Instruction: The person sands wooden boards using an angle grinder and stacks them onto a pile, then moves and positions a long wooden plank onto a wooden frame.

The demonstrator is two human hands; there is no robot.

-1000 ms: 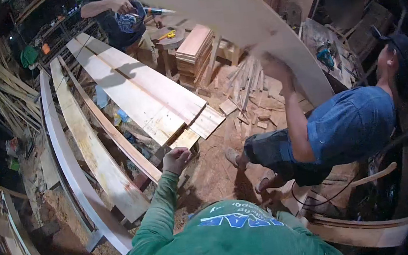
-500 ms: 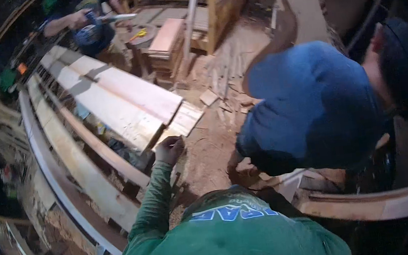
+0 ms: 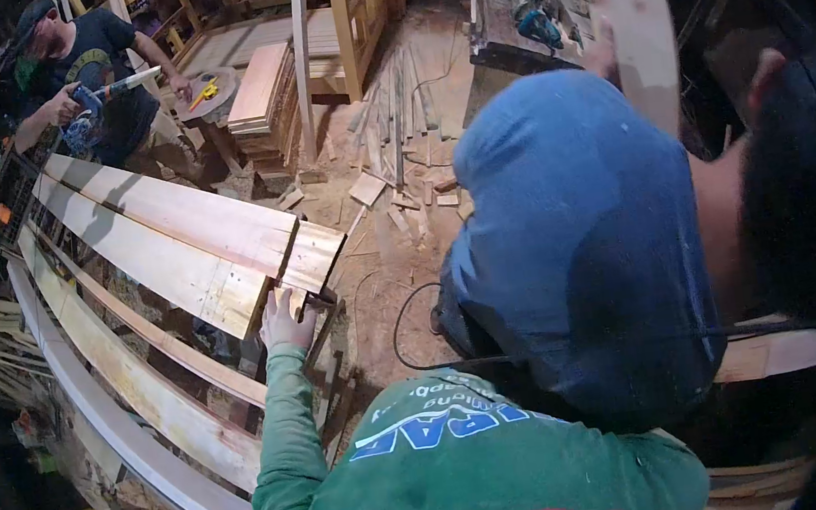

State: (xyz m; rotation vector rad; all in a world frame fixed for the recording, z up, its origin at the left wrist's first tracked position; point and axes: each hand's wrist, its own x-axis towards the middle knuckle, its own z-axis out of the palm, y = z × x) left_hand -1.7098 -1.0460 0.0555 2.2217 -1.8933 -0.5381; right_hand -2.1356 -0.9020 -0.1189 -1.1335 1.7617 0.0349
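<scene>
My left hand (image 3: 285, 321), at the end of a green sleeve, touches the near end of a pale board (image 3: 216, 295). Its fingers are apart. A second long board (image 3: 222, 214) lies alongside, and a short plank (image 3: 312, 251) sits at their near ends. My right hand is out of sight; the right sleeve runs down at the lower right, beyond the green shirt.
A co-worker in blue (image 3: 576, 226) bends close on my right, beside a long board (image 3: 628, 18). Another person (image 3: 95, 69) at upper left holds a power tool (image 3: 87, 105). Stacked boards (image 3: 259, 91), wood scraps, a dark cable (image 3: 399, 332) and a workbench (image 3: 502, 23) are around.
The view has shifted, showing more of the workshop. My left hand has reached onto the board end, and its fingers have spread. The person in blue now appears more upright in view.
</scene>
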